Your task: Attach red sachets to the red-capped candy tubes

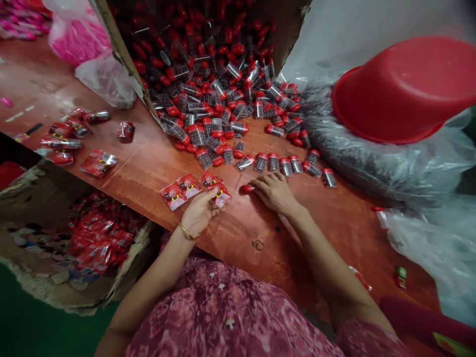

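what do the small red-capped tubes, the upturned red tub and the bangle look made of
Red-capped tubes: probably rigid plastic, glossy; the clear walls show dark contents.
Red tub: likely moulded plastic, satin finish; the colour is even and the surface smooth.
Bangle: likely metal, gold-coloured and shiny; solid gold or plating, I can't tell.

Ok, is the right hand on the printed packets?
No, the left hand holds the printed packets; the right hand is at a red-capped container.
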Tool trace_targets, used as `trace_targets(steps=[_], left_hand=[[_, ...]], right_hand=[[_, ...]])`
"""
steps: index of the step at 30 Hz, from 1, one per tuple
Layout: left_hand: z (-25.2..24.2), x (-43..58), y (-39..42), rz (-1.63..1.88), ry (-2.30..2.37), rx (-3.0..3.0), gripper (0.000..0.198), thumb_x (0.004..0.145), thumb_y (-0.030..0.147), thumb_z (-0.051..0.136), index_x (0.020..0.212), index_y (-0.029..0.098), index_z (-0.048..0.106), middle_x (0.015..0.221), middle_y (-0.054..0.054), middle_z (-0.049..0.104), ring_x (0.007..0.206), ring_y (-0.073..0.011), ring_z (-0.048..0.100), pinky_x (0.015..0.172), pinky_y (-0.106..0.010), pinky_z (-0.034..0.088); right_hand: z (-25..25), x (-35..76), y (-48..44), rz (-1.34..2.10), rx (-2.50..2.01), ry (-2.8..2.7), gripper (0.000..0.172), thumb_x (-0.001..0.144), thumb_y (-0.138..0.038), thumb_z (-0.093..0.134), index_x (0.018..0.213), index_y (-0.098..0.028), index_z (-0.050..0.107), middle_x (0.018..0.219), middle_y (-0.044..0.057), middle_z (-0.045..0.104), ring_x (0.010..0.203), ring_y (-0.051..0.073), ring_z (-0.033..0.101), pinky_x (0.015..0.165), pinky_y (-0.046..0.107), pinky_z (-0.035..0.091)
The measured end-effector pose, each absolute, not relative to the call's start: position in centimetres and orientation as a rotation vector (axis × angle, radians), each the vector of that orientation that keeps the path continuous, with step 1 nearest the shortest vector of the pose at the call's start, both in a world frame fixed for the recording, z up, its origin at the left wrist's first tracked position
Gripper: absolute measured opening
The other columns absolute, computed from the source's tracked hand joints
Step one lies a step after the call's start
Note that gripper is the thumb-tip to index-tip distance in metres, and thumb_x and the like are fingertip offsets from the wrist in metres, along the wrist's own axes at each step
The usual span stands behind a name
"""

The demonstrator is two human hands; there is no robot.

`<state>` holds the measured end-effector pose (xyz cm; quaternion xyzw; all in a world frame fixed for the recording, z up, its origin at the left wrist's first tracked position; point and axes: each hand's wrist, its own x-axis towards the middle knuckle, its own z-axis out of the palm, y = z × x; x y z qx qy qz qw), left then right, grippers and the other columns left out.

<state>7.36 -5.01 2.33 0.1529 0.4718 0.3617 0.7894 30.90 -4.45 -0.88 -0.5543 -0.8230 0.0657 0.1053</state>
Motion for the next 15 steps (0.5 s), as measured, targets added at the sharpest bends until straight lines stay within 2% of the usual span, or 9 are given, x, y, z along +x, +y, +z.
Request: trace_targets(steps=[2,4,6,8,12,15], left_hand=[[2.6,7.3,-5.0,0.754,0.975,0.304,0.014,0.072,0.028,0.066,0.074,0.014,0.062,0.077,-0.006,0.069,0.071,-0.0142,0.065,0.059,-0.021,0.048],[2.5,7.6,-5.2,0.788,0.982,0.344,0.016,0.070,0.029,0.069,0.072,0.014,0.063,0.074,-0.005,0.069,0.068,-0.0125,0.064,0.059,-0.020,0.047],[2.1,8.1,-5.4,0.870,1.002,0.452,0.021,0.066,0.033,0.072,0.069,0.014,0.063,0.069,-0.002,0.067,0.063,-0.0103,0.061,0.060,-0.020,0.046],[1.7,8.6,-5.7,0.980,1.022,0.594,0.025,0.063,0.037,0.073,0.068,0.014,0.064,0.065,0.000,0.066,0.061,-0.0098,0.058,0.063,-0.021,0.045],[1.0,9.1,-6.2,1.114,1.092,0.808,0.026,0.064,0.039,0.071,0.074,0.014,0.067,0.070,0.000,0.067,0.069,-0.0117,0.057,0.069,-0.023,0.045],[1.2,8.8,-6.5,1.053,1.084,0.774,0.028,0.063,0.041,0.072,0.070,0.014,0.067,0.070,-0.001,0.067,0.068,-0.0120,0.057,0.070,-0.024,0.045]], right_hand=[[-1.0,29.7,-5.2,0.401,-1.646,-2.174,0.027,0.084,-0.032,0.047,0.091,-0.014,0.064,0.088,0.013,0.067,0.082,0.024,0.057,0.083,0.043,0.039],[-0.8,27.9,-6.5,0.700,-1.603,-1.774,0.025,0.082,-0.037,0.050,0.086,-0.016,0.062,0.080,0.009,0.066,0.071,0.020,0.058,0.072,0.038,0.045],[-0.3,25.6,-7.7,1.010,-1.478,-1.351,0.025,0.079,-0.041,0.053,0.088,-0.019,0.059,0.080,0.004,0.066,0.065,0.017,0.059,0.065,0.033,0.048],[0.2,23.4,-8.5,1.180,-1.352,-1.084,0.026,0.074,-0.042,0.059,0.089,-0.020,0.059,0.083,0.003,0.067,0.066,0.016,0.060,0.065,0.032,0.050],[0.4,20.7,-8.5,1.147,-1.299,-0.868,0.025,0.064,-0.032,0.069,0.082,-0.020,0.058,0.079,0.000,0.066,0.071,0.014,0.060,0.072,0.030,0.050],[0.2,20.1,-8.0,1.088,-1.328,-0.822,0.027,0.060,-0.027,0.071,0.081,-0.020,0.056,0.079,-0.001,0.065,0.072,0.013,0.060,0.072,0.029,0.050]])
